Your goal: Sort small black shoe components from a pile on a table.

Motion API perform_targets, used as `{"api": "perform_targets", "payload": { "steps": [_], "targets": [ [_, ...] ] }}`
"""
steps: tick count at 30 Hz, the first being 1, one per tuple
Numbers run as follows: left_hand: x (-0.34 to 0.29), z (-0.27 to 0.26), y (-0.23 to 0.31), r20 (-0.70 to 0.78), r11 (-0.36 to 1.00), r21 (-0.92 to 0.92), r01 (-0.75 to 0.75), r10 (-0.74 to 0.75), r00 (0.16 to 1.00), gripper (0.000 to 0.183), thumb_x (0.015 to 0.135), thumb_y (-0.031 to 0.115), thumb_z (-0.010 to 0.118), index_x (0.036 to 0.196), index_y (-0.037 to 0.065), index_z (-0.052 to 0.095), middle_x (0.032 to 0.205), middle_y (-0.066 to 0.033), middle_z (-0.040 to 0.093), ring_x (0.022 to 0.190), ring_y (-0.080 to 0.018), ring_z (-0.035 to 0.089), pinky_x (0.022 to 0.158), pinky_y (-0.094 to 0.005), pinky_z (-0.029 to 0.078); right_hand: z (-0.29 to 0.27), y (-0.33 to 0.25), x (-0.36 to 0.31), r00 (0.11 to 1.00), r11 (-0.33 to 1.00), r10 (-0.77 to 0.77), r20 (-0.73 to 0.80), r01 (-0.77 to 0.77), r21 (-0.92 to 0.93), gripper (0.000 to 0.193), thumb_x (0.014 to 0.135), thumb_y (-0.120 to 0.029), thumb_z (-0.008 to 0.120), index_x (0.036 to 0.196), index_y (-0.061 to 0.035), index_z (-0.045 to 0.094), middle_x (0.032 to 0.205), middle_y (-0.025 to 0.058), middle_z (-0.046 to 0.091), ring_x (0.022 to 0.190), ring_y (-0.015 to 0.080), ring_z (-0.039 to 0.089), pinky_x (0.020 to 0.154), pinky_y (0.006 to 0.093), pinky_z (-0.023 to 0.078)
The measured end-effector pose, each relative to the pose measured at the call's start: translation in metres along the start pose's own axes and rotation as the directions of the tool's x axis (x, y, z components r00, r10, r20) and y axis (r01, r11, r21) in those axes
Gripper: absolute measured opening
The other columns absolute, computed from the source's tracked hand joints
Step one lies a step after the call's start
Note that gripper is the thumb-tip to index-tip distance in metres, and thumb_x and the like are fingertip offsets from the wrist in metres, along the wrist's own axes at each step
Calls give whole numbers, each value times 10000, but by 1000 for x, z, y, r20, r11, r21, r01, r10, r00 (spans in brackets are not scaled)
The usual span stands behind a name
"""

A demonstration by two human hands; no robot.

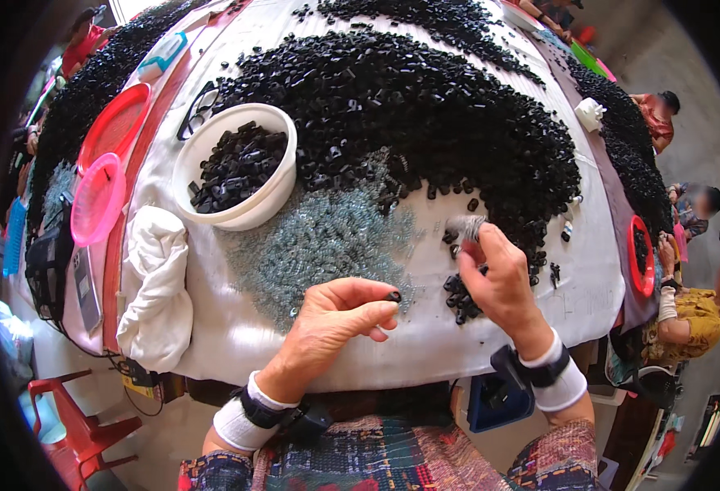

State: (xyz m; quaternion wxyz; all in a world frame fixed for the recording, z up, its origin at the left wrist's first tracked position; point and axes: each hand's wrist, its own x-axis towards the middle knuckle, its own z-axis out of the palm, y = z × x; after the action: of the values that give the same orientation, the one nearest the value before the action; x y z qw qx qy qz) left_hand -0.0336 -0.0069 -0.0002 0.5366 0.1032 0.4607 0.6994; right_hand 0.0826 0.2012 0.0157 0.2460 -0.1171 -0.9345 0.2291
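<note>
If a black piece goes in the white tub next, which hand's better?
Probably the left hand: it pinches a small black piece and is nearer the white tub. The right hand is farther, holding a blurred grey thing.

Black across far small parts, bluish silver over nearer metal pieces. White on bucket and cloth, red on left tray, pink on basket. Multicoloured checks on near clothing.

On the table, a heap of parts spans upper centre; a bowl holding more parts lies left; springs, before the heap, centre; cloth, centre left.
</note>
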Motion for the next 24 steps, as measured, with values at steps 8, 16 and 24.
{"api": "perform_targets", "payload": {
  "steps": [8, 16, 24],
  "targets": [
    [-7, 15, -8, 7, 977, 146, -157, 158, 987, 210, 811, 52, 717, 1003, -13, 660, 858, -52, 673, 762, -85, 626, 657, -220, 524, -10, -59, -11, 971, 961, -184, 154, 144, 237, 218, 734, 49, 634, 940, 40, 562, 835, 175, 574, 736, 327, 607, 606, 374, 508],
    [-9, 20, -21, -16, 853, 420, -311, 349, 937, 177, 801, 37, 720, 951, -31, 658, 861, -38, 662, 768, -67, 600, 692, -213, 508, -13, -73, -15, 931, 963, -254, 263, 268, -20, 216, 744, -11, 595, 952, 42, 568, 919, 182, 590, 832, 317, 607, 660, 357, 526],
    [-10, 14, -10, 43, 983, 107, -149, 146, 988, 218, 826, 62, 702, 1018, -32, 653, 876, -72, 676, 764, -114, 645, 656, -231, 534, -8, -67, -24, 994, 956, -83, 66, 60, 289, 272, 743, 96, 619, 1009, 55, 584, 897, 155, 609, 730, 259, 632, 597, 320, 526]
  ]
}}
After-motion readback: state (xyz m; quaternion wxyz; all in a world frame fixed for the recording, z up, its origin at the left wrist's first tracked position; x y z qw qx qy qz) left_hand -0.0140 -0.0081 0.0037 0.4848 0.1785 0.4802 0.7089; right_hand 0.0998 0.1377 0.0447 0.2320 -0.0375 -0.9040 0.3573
